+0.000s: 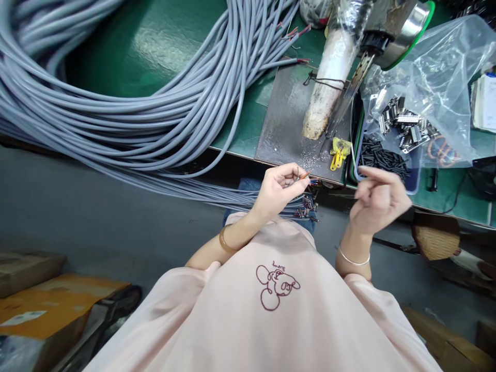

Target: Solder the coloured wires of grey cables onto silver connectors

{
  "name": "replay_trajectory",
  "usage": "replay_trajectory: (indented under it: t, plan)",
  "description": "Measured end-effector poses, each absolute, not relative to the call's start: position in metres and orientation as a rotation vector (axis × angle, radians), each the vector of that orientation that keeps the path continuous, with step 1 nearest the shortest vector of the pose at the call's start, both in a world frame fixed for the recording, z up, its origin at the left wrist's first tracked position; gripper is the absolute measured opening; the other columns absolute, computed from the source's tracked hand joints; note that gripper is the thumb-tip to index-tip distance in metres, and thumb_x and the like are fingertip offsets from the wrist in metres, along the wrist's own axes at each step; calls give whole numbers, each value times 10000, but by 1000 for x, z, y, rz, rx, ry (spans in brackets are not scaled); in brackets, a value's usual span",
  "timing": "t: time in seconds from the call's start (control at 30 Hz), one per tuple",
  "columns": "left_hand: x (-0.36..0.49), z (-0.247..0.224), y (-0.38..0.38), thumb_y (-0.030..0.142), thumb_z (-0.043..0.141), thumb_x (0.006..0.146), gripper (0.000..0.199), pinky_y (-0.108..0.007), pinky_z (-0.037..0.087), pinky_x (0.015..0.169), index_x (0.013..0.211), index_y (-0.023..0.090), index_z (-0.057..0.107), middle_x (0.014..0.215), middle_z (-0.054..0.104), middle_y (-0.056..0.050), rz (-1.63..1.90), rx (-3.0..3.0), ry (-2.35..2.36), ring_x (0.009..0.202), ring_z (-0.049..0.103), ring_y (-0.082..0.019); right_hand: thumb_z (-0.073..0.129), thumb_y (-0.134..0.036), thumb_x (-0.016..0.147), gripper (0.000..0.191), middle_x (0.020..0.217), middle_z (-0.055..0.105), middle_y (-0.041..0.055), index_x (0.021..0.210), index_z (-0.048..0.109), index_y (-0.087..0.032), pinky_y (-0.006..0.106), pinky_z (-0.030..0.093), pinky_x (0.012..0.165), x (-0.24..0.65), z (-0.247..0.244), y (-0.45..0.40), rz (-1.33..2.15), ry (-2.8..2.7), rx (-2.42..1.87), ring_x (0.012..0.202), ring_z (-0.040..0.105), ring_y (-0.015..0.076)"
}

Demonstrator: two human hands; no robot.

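My left hand [279, 190] is pinched shut in front of the bench edge. From its fingertips stick out the stripped coloured wires [305, 175] of a cable, orange and blue among them. Most of what lies inside that grip is hidden by the fingers. My right hand [377, 202] hovers by the front of a plastic bin [414, 181] that holds many short black tubes [382, 160]. Its fingers are partly curled and blurred, so whether anything is between them does not show. Below my left hand, grey cables with small metal connectors [306, 207] on their ends lie across my lap.
A large coil of grey cable [186, 111] covers the bench's left side. Over a metal plate [282, 119] hang a white wrapped tube [327, 93] and a solder spool [411, 36]. A yellow clip [340, 153] lies near the edge. A clear bag [445, 67] holds metal connectors.
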State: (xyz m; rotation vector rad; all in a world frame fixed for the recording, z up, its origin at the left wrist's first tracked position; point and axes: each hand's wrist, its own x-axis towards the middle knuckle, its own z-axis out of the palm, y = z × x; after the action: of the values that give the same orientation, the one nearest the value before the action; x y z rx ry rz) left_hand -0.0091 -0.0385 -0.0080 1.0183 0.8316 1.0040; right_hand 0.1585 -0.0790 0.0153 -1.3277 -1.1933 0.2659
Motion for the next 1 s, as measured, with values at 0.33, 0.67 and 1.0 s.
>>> replay_trajectory:
  t: [0.33, 0.67, 1.0]
  plan:
    - [-9, -8, -40, 317, 760, 766, 241, -195, 397, 566, 686, 154, 602, 650, 528, 35, 989, 975, 802, 565, 409, -50, 600, -383, 963, 172, 839, 743, 9, 997, 683, -237, 323, 580, 606, 182, 15, -75, 103, -1313, -1604, 695, 739, 179]
    - [-28, -9, -30, 266, 801, 789, 68, -255, 513, 728, 778, 203, 778, 882, 696, -66, 829, 1157, 442, 824, 635, -139, 588, -279, 943, 320, 699, 683, -40, 1261, 580, -312, 305, 418, 452, 184, 47, -109, -116, -1570, -1515, 471, 603, 137]
    - [-34, -14, -27, 424, 849, 716, 323, -178, 275, 334, 695, 199, 617, 637, 579, 14, 814, 630, 288, 386, 404, -41, 733, -299, 833, 133, 742, 714, 56, 886, 667, -196, 343, 312, 672, 304, 34, -45, -379, -1593, -2343, 648, 615, 140]
